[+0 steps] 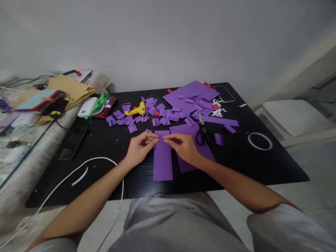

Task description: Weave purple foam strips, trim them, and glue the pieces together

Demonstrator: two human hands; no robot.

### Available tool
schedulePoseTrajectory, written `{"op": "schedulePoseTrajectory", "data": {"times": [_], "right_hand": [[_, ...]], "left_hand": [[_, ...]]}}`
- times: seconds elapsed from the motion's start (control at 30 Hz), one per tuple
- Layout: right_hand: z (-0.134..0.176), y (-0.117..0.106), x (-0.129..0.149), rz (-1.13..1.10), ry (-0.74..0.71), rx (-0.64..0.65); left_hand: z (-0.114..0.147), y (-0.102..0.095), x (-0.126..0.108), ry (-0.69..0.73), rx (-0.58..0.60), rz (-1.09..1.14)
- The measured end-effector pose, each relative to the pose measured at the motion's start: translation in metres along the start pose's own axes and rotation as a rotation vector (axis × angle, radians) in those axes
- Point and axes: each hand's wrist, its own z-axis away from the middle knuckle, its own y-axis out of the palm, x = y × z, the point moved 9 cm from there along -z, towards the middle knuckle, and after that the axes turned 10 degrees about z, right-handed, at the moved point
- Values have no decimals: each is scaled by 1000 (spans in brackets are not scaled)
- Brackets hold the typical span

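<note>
Fingers (153,142), left and right, pinch purple paper (162,164).

Blk table (236,164), R end: wht ring (258,148) lying flat; wht chair (291,115) off-table. L end: dk phone-like slab (70,143) flat, wht cable (101,158) looping over nr edge, thin wht strip (81,177) inside loop. Far L, adj. surface: tan sheets (69,89) piled nr lt-blue pad (39,100).
</note>
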Motion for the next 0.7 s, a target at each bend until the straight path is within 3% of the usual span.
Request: {"op": "schedulePoseTrajectory", "data": {"times": [0.7], "right_hand": [[0,1,4,-8,-41,-3]], "left_hand": [[0,4,8,-113,40,105]]}}
